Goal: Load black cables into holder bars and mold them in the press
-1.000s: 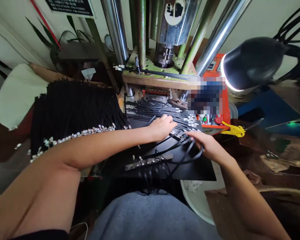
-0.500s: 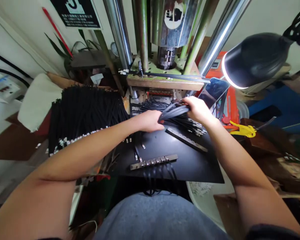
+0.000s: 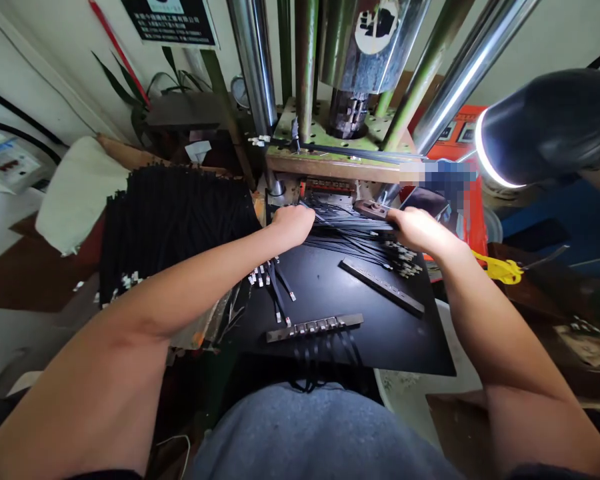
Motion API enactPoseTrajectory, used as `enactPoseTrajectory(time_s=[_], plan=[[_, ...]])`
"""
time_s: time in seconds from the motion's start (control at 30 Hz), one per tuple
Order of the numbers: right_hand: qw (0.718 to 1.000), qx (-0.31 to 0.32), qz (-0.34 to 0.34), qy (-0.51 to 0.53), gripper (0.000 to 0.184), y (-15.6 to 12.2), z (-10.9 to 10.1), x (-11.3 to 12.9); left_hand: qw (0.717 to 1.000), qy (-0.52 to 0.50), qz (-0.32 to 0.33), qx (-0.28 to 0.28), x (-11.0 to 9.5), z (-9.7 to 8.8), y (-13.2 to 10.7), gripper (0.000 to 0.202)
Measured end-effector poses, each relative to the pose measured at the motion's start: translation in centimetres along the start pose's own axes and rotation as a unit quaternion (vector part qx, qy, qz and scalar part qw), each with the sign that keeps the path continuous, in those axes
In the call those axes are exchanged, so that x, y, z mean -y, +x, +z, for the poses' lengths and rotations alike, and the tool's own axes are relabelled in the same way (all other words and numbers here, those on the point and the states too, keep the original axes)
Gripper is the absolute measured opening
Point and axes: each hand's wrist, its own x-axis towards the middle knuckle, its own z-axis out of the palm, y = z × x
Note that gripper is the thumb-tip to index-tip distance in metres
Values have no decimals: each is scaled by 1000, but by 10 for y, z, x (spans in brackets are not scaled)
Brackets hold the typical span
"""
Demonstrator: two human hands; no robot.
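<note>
A bundle of black flat cables stretches across the back of the black work board. At its left end my left hand is closed around the cables, its fingertips turned out of sight. My right hand grips the bundle's right side, close to a dark metal piece. White connector ends fan out below the right hand. Nearer to me lies a metal strip fixture with several cable ends seated in it. A second, bare strip fixture rests at an angle to the right.
Behind my hands stands a press with a thick platen and steel columns. A large heap of black cables lies on the left. A lit lamp hangs at the right, above yellow-handled cutters.
My hands have moved apart, the left one leftward and the right one slightly right. The bundle, bunched and raised before, is now drawn out lower. The view has shifted a little.
</note>
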Motion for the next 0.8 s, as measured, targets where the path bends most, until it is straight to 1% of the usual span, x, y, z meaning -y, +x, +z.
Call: enactPoseTrajectory(time_s=[0.03,0.07,0.1,0.17,0.2,0.23,0.3,0.33,0.37,0.4,0.43,0.47,0.53,0.6,0.63,0.67,0.73,0.8], plan=[[1000,11,0,17,27,-11,4,-8,1000,5,4,-11,1,-2,-1,27],[999,0,-5,36,32,-24,7,-13,1000,9,6,-22,3,-5,-4,27],[998,-33,-14,57,37,-38,9,-14,999,16,9,-33,5,-8,-12,27],[986,-116,-37,116,44,-70,9,-4,999,29,26,-38,11,-13,-37,26],[978,-130,-53,155,46,-88,8,7,998,26,47,-20,13,-15,-54,27],[971,-118,-75,193,49,-104,8,22,997,14,75,18,15,-15,-73,28],[961,-53,-126,241,54,-131,11,57,982,-27,131,135,14,-10,-112,31],[958,-26,-144,247,53,-140,14,76,970,-45,149,186,11,-4,-130,30],[957,-11,-153,248,47,-146,19,92,962,-51,159,216,7,3,-146,28],[956,-6,-156,248,39,-148,24,106,958,-47,169,225,3,10,-159,25],[955,-3,-159,250,32,-149,27,116,960,-39,174,216,-1,18,-171,20],[953,4,-162,255,32,-148,29,122,963,-31,176,200,-5,24,-180,16],[948,30,-173,266,35,-145,26,123,969,-30,169,179,-7,30,-191,12],[947,43,-167,271,34,-140,14,112,974,-39,142,175,-5,26,-189,13],[949,35,-158,271,34,-134,8,103,979,-37,125,160,-2,21,-182,14],[952,17,-149,268,35,-124,2,94,984,-32,115,134,1,16,-171,16],[959,-44,-134,248,37,-92,-5,75,993,-10,107,58,11,8,-133,20],[964,-107,-110,215,39,-44,-5,58,994,4,104,-24,21,4,-79,25]])
